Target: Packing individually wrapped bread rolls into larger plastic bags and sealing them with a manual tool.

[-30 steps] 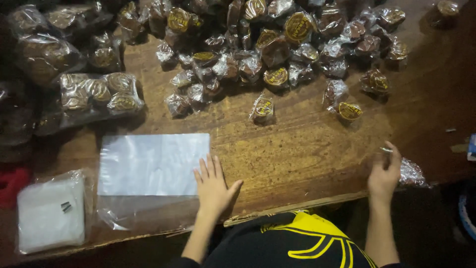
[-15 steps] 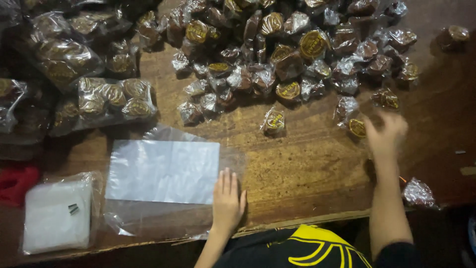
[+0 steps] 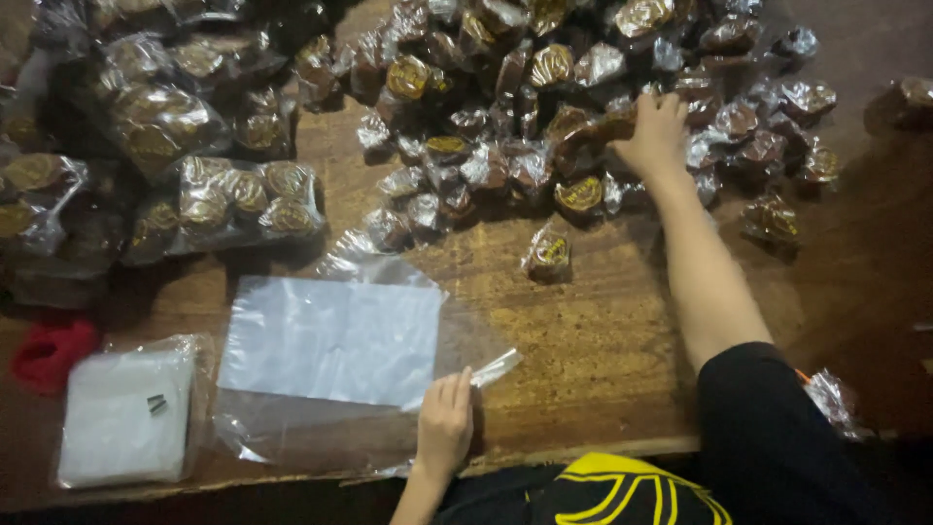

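- Wooden table (image 3: 603, 331), worn and speckled, fills the view from the near edge to the far side.
- Far across it, from the middle to the right, lies a heap of individually wrapped brown pastries (image 3: 544, 107) in crinkled clear film, some with a gold-printed top.
- On the far left, filled clear bags (image 3: 233, 199) each hold several of the same pastries, piled against more dark packs.
- Near left of centre lies a flat clear plastic bag with a white sheet inside (image 3: 330, 340); a second ago it sat a little further left in view, since the head has turned.
- At the near left edge rests a stack of white sheets in a plastic sleeve (image 3: 121, 413), with something red (image 3: 49, 350) just beyond it.
- The right hand (image 3: 653, 131) has gone from the near right edge of the table, a second ago, out to the heap; its fingers now curl down onto one wrapped pastry, touching it, though whether they have closed on it I cannot tell. That reach suggests a piece is being picked for bagging.
- The left hand (image 3: 445, 423) has stayed at the bag's near right corner, fingers loose and flat, pinning the film.
- One single wrapped pastry (image 3: 547, 253) lies apart, nearer than the heap.
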